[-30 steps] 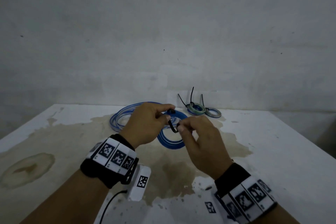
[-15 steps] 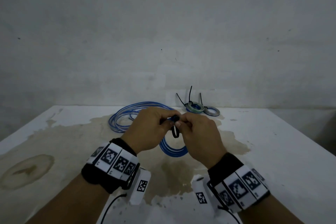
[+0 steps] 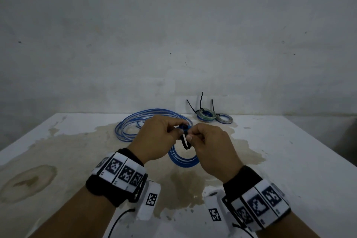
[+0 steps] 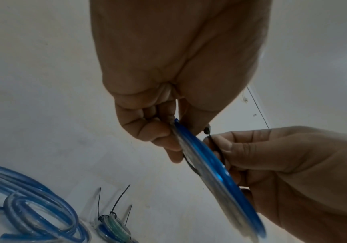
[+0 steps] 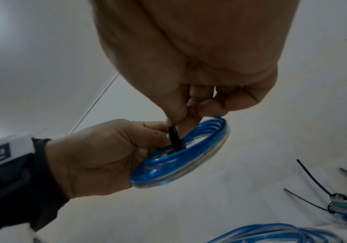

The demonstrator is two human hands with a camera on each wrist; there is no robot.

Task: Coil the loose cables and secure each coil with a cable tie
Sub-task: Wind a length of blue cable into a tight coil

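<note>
Tying in progress. Left hand point(image 3: 160, 137) grips one blue coil point(image 3: 183, 158) held above the worktop point(image 3: 289, 160); right hand point(image 3: 210, 147) pinches the black cable tie point(image 3: 185, 142) looped round it, not yet cinched. Beyond the hands: one loose blue cable point(image 3: 135, 121), uncoiled. Farther right: two tied coils point(image 3: 206, 116) bearing three tie tails.
</note>
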